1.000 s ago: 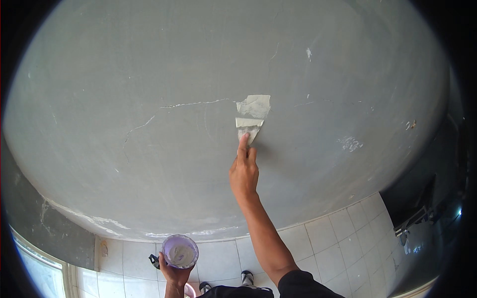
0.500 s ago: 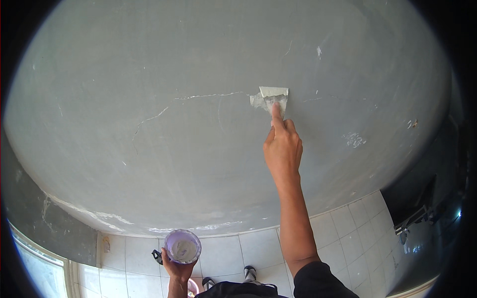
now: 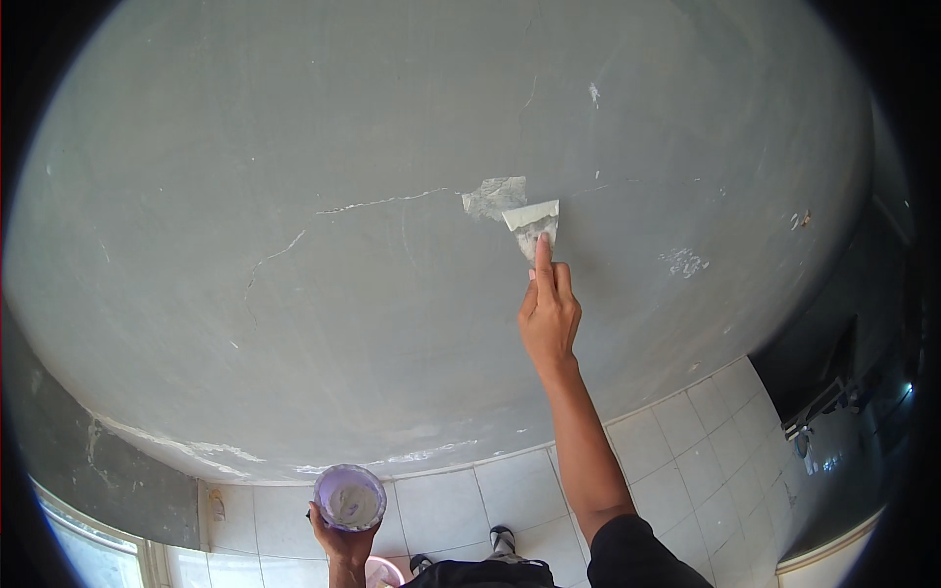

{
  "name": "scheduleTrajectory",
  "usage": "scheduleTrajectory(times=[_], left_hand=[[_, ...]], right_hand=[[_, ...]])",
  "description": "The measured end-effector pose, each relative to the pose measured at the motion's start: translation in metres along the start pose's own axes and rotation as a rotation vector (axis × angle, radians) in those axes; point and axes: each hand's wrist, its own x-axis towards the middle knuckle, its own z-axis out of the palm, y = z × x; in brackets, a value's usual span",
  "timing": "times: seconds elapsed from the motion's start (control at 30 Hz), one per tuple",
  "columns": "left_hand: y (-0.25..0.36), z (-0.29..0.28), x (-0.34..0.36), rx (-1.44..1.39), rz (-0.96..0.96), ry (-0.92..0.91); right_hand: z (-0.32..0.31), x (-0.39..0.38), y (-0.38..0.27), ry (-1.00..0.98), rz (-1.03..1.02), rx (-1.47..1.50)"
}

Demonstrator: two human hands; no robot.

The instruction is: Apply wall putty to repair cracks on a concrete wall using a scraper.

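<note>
My right hand (image 3: pixel 552 318) grips a putty knife (image 3: pixel 532 218), its index finger stretched along the blade. Pale putty coats the blade's wide front edge. Just left of and above the knife, a light grey smear of putty (image 3: pixel 495 196) covers part of the wall at the right end of a thin, jagged crack (image 3: pixel 387 201). Whether the blade touches the wall I cannot tell. Low at the left, my left hand (image 3: pixel 343 545) holds up a purple bowl (image 3: pixel 333 481) with whitish putty (image 3: pixel 356 507) inside.
The grey wall (image 3: pixel 323 314) fills most of the view, with white scuffs (image 3: pixel 683 262) at right. Below lie white floor tiles (image 3: pixel 446 502), my sandalled foot (image 3: pixel 502 541) and a pink tub (image 3: pixel 394 566). A window (image 3: pixel 88 547) is at lower left; dark objects (image 3: pixel 823 412) stand at right.
The putty knife has come away from the smear, down and to its right, uncovering a wider putty patch. My left hand still holds the bowl. The whole view has shifted slightly.
</note>
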Motion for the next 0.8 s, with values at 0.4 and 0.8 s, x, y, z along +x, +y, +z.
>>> scheduleTrajectory(times=[0.4,0.8], left_hand=[[-0.028,0.017,0.009,-0.052,-0.055,-0.027],[-0.023,0.024,0.01,0.028,-0.056,-0.064]], right_hand=[[0.02,-0.046,-0.004,-0.18,0.101,-0.006],[-0.022,0.028,-0.01,-0.221,0.023,-0.109]])
